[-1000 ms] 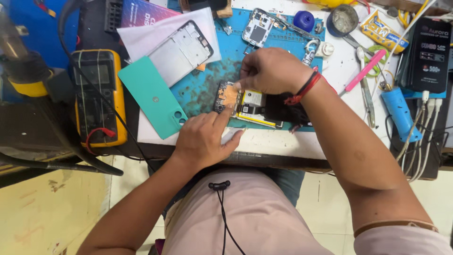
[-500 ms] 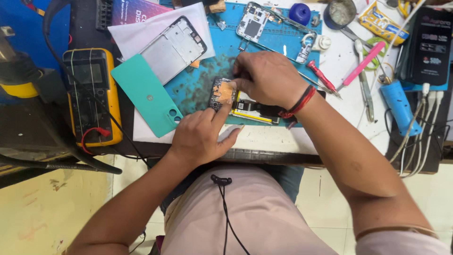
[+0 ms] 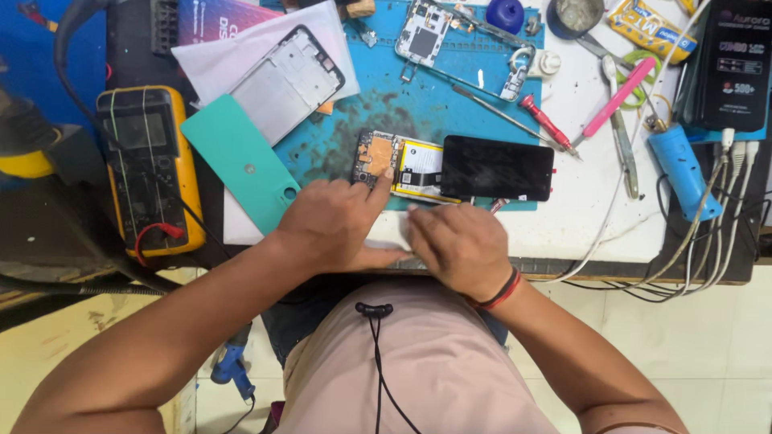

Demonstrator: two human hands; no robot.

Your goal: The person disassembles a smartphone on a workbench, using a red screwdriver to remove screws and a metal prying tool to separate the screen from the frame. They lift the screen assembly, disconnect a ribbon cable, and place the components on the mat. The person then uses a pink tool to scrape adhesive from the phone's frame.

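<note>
2 hands work at the blue mat [image 3: 450, 88]. My left hand [image 3: 338, 225] presses 1 extended finger on the opened phone [image 3: 402, 165], fragile and thin; hold its edges. My right hand [image 3: 458, 245] rests beside it, fingers together.

Two hands [image 3: 342, 221], one opened phone [image 3: 450, 166], one multimeter [image 3: 149, 165], one teal back cover [image 3: 241, 161], two screwdrivers [image 3: 547, 122]

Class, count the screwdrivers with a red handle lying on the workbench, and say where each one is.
1. The red-handled screwdriver lies on the right part of the blue mat, above the black phone screen, beyond the right hand. Clutter may hide others.
</note>
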